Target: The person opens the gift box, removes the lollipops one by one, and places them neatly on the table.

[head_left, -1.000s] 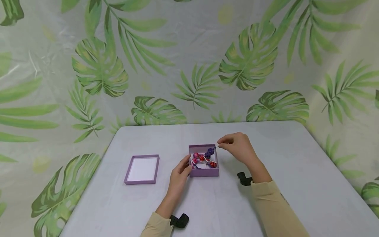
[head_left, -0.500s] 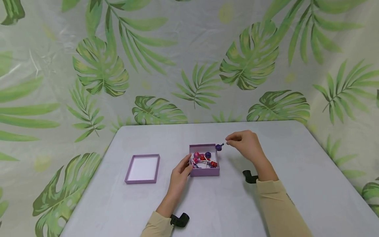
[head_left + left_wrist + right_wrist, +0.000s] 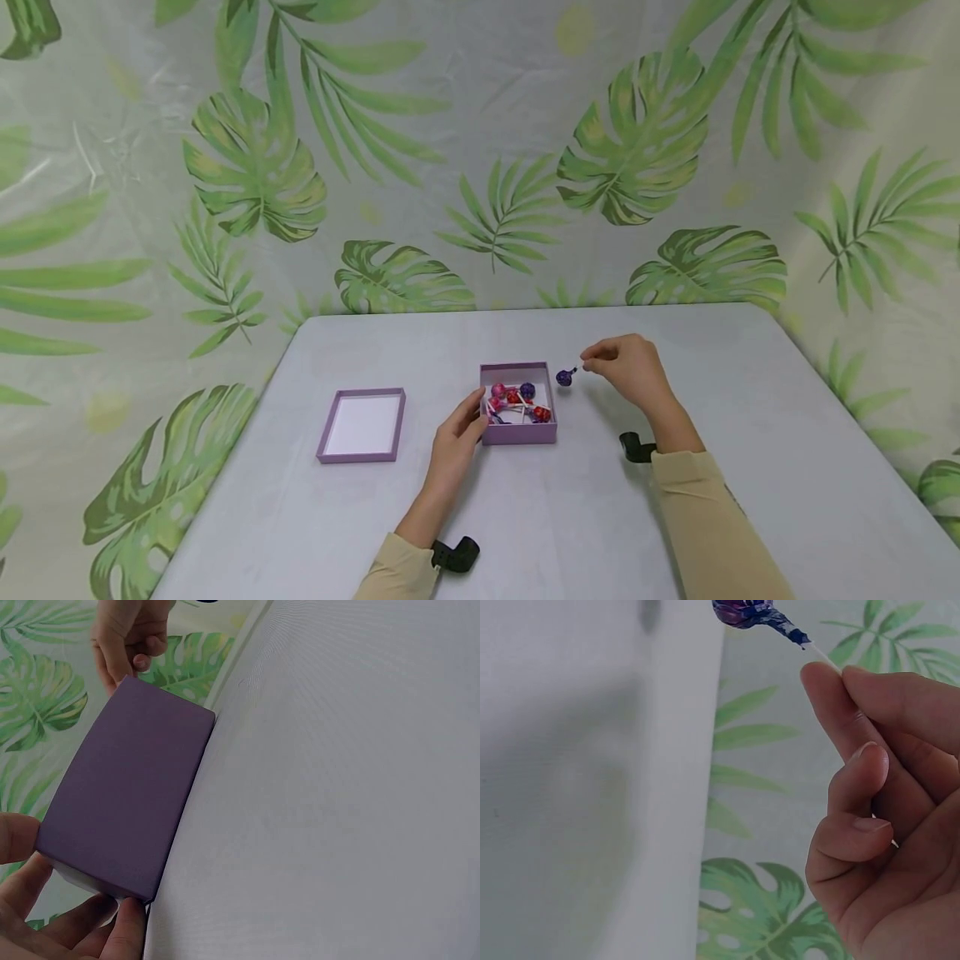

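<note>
The right hand (image 3: pixel 633 371), right of centre in the head view, pinches a thin white stick (image 3: pixel 825 657) narrowly between thumb and index fingertip; in the right wrist view the other fingers are bent, holding nothing else. The stick belongs to a round lollipop in shiny purple-blue wrapping (image 3: pixel 564 378), whose head lies left of and slightly below the grip in the head view. Its long axis runs from the fingertips at upper right down to the head at lower left.

That head is outside a lidless square purple cardboard box (image 3: pixel 519 435) at mid-frame, just beside its right wall and apart from it; height above the white table (image 3: pixel 570 517) is hard to judge. The right hand is much the nearer to it. The left hand (image 3: pixel 453 433) lies across the box, thumb and fingers rather extended, resting against its left side.

Inside are pink (image 3: pixel 498 389), red (image 3: pixel 542 413) and purple lollipops (image 3: pixel 527 390). Farther left, a shallow purple-rimmed lid (image 3: pixel 363 423) lies on the table.
</note>
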Motion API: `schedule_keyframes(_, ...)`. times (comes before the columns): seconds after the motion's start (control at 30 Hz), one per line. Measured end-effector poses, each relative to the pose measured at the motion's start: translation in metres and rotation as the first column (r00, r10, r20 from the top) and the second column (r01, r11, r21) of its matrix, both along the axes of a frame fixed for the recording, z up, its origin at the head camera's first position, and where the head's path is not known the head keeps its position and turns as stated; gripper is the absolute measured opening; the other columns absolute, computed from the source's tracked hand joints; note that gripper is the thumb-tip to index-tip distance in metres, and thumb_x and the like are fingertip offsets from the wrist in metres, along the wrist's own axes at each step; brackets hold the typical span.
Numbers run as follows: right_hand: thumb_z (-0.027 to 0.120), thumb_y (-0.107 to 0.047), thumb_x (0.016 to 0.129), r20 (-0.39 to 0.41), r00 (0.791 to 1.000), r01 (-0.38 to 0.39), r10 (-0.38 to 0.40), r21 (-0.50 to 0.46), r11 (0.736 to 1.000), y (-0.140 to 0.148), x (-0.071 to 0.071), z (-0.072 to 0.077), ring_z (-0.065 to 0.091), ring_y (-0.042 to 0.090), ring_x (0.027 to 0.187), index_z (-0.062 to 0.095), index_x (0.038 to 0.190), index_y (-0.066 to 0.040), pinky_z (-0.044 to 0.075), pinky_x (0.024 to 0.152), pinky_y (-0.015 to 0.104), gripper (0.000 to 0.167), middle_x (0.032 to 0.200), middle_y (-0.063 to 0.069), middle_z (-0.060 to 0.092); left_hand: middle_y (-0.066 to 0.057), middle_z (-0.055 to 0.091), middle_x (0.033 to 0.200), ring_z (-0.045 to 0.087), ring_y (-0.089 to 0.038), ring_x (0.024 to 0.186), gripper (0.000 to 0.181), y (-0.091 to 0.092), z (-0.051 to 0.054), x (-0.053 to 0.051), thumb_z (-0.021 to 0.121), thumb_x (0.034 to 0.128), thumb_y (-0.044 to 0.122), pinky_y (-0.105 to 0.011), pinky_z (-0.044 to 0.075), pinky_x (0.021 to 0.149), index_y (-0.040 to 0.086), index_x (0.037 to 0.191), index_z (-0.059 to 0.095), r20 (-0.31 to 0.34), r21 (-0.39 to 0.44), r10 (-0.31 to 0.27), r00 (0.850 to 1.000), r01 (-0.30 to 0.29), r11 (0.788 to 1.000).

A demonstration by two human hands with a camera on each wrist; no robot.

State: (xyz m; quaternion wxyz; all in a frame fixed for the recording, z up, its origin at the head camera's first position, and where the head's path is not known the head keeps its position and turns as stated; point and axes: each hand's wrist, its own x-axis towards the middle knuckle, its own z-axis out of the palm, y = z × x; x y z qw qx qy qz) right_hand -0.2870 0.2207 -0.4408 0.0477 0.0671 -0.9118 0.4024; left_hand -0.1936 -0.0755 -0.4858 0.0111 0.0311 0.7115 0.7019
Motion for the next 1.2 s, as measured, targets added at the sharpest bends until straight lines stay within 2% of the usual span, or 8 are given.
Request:
schedule_keyframes(0.37, 0.074, -0.021, 0.093, 0.062, 0.998, 0.007, -0.007, 0.005, 1.000, 0.007, -0.007, -0.020, 0.067, 0.027, 0.094, 0.080, 0.105, -0.010, 0.053, 0.074, 0.041, 0.017, 0.097, 0.004, 0.076, -0.013, 0.047, 0.152, 0.044, -0.030, 0.139, 0.047, 0.000, -0.002, 0.000, 0.056, 0.1033, 0.010, -0.043, 0.043, 0.108, 0.011, 0.149, 0.050, 0.003, 0.000, -0.001, 1.000, 0.001, 1.000)
schedule_keyframes(0.6, 0.075, -0.018, 0.092, 0.084, 0.996, 0.004, -0.008, 0.041, 0.999, 0.014, -0.012, -0.030, 0.065, 0.025, 0.091, 0.080, 0.102, -0.010, 0.052, 0.073, 0.039, 0.014, 0.099, 0.005, 0.075, -0.013, 0.046, 0.152, 0.042, -0.029, 0.141, 0.047, 0.000, -0.001, 0.000, 0.055, 0.1034, 0.009, -0.043, 0.040, 0.110, 0.010, 0.150, 0.049, -0.011, -0.004, -0.009, 1.000, 0.008, 1.000)
schedule_keyframes(0.9, 0.074, -0.017, 0.092, 0.124, 0.992, -0.003, -0.004, 0.057, 0.998, 0.022, -0.017, -0.046, 0.062, 0.022, 0.081, 0.079, 0.098, -0.012, 0.050, 0.073, 0.036, 0.009, 0.092, 0.005, 0.072, -0.014, 0.047, 0.152, 0.042, -0.030, 0.141, 0.047, -0.002, -0.002, 0.000, 0.055, 0.1034, 0.009, -0.044, 0.040, 0.111, 0.010, 0.150, 0.049, -0.023, -0.012, -0.012, 1.000, 0.011, 1.000)
schedule_keyframes(1.03, 0.076, -0.017, 0.091, 0.125, 0.992, -0.011, 0.003, 0.063, 0.998, 0.024, -0.018, -0.049, 0.062, 0.023, 0.085, 0.078, 0.097, -0.013, 0.052, 0.074, 0.037, 0.007, 0.095, 0.005, 0.072, -0.014, 0.047, 0.152, 0.043, -0.029, 0.140, 0.047, -0.002, -0.002, -0.001, 0.056, 0.1034, 0.011, -0.043, 0.040, 0.110, 0.010, 0.150, 0.049, -0.026, -0.017, -0.015, 1.000, 0.014, 1.000)
schedule_keyframes(1.2, 0.076, -0.015, 0.091, 0.134, 0.991, -0.027, 0.017, 0.072, 0.997, 0.025, -0.020, -0.051, 0.062, 0.027, 0.094, 0.079, 0.097, -0.012, 0.051, 0.083, 0.043, 0.008, 0.097, 0.005, 0.073, -0.013, 0.047, 0.152, 0.043, -0.029, 0.140, 0.047, -0.001, -0.002, 0.000, 0.056, 0.1034, 0.011, -0.044, 0.040, 0.111, 0.011, 0.150, 0.049, -0.022, -0.018, -0.011, 1.000, 0.011, 1.000)
